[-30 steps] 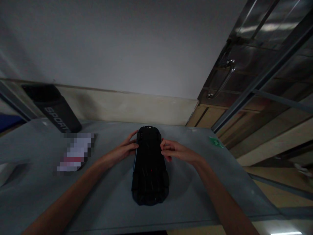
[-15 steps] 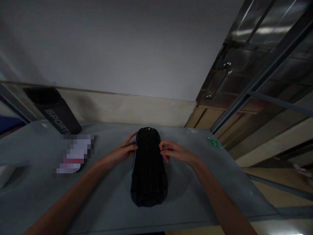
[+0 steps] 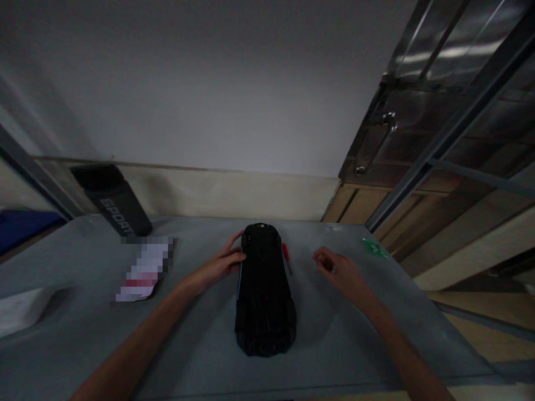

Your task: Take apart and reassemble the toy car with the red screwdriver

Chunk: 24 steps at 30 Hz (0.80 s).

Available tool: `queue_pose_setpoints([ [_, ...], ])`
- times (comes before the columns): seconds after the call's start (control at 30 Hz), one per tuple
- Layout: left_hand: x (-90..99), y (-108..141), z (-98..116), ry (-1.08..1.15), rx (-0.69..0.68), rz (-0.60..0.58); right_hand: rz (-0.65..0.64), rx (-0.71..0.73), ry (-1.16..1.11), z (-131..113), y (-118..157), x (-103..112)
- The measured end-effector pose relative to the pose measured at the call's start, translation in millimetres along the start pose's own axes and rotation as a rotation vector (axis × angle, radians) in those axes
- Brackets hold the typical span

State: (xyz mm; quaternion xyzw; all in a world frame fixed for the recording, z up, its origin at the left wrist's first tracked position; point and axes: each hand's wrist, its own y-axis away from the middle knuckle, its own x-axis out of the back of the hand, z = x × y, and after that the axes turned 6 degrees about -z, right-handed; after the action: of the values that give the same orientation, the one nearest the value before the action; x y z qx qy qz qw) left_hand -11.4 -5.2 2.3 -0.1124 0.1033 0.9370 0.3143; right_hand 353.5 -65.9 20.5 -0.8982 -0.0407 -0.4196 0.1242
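my left hand [image 3: 223, 264] on side of black toy car [image 3: 266, 289], wheels up. red screwdriver [image 3: 286, 256] just beside it. right hand [image 3: 338, 270] apart, fingers curled.

Black plastic toy car [image 3: 266, 284], elongated, underside up on the grey table [image 3: 200, 351]; slim red-handled screwdriver [image 3: 286, 252], lying flat just beside its right flank.

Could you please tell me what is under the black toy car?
The grey table shows around the toy car, and a red-handled tool lies beside it. Whatever is directly beneath is covered and cannot be seen.
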Motion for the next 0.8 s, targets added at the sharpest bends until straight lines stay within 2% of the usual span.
queue_pose_setpoints([
  [0.1, -0.2, -1, -1, 0.039, -0.015, 0.01, -0.001, -0.043, 0.017, 24, 14, 6],
  [0.17, 0.5, -3, -2, 0.057, -0.022, 0.019, 0.008, -0.05, 0.002, 30, 20, 5],
  [0.4, 1.9, -4, -4, 0.063, -0.03, 0.005, -0.059, -0.027, 0.033, 21, 22, -1],
  [0.8, -4.1, -3, 0, 0.062, -0.031, 0.011, -0.05, 0.018, 0.082, 22, 17, -8],
])
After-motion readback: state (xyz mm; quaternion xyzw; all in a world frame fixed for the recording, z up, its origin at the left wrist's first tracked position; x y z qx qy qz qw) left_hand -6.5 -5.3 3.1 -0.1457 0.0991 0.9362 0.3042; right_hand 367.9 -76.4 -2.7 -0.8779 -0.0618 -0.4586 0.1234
